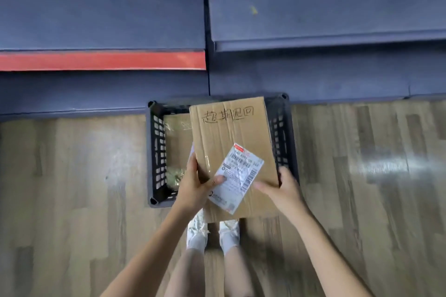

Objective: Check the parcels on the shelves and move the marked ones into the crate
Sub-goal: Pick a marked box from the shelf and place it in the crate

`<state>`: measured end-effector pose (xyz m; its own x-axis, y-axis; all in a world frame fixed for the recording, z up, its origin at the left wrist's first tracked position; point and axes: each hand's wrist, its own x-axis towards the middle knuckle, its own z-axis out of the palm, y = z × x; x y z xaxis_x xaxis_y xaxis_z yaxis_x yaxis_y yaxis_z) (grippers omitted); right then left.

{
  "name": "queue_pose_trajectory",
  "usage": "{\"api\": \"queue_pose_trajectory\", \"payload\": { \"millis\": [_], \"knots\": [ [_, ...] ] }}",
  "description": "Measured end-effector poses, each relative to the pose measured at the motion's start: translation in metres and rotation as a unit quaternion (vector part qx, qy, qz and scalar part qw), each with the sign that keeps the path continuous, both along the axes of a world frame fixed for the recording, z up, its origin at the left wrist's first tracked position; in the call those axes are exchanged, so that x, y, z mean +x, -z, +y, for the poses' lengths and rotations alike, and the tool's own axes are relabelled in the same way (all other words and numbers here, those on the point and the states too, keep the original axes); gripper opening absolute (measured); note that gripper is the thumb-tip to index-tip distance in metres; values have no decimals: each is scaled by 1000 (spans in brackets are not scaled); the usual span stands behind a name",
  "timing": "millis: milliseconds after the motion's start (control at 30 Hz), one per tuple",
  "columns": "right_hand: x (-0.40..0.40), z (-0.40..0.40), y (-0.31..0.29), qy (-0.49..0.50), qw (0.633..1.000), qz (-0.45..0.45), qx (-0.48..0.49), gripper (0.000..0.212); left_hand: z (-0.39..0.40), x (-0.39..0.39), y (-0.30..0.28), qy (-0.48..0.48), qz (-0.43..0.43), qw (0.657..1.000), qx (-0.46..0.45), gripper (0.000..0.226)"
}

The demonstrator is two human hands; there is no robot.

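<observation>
A flat brown cardboard parcel with black handwriting near its far end and a white shipping label hangs over the black slotted crate on the floor. My left hand grips its left edge, thumb on the label. My right hand grips its right edge, thumb on top. Inside the crate, another taped cardboard parcel lies under the held one, mostly hidden.
Dark blue shelves fill the upper part of the view; one on the left has a red front strip. The crate stands against the shelf base on a wood-pattern floor. My feet in white shoes are just behind the crate.
</observation>
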<state>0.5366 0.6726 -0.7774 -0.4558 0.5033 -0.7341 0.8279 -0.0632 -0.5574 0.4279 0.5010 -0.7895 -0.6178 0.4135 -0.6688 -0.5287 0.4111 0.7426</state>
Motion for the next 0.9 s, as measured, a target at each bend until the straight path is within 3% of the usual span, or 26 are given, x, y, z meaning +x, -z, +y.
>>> {"api": "queue_pose_trajectory", "payload": {
  "millis": [200, 367, 700, 767, 833, 900],
  "knots": [
    [-6, 27, 75, 51, 998, -1, 36, 64, 37, -1, 74, 36, 31, 999, 3, 59],
    [7, 45, 125, 41, 996, -11, 84, 59, 64, 9, 124, 69, 78, 994, -21, 39],
    [17, 48, 193, 39, 992, -18, 116, 44, 73, 17, 204, 120, 59, 987, -86, 69],
    [12, 46, 204, 27, 993, -26, 107, 40, 70, 13, 210, 128, 50, 983, -118, 63],
    [7, 44, 217, 18, 994, -36, 101, 36, 64, 8, 214, 155, 57, 976, -139, 59],
    [4, 42, 229, 15, 992, -48, 112, 40, 59, 2, 215, 217, 94, 956, -171, 76]
  ]
}}
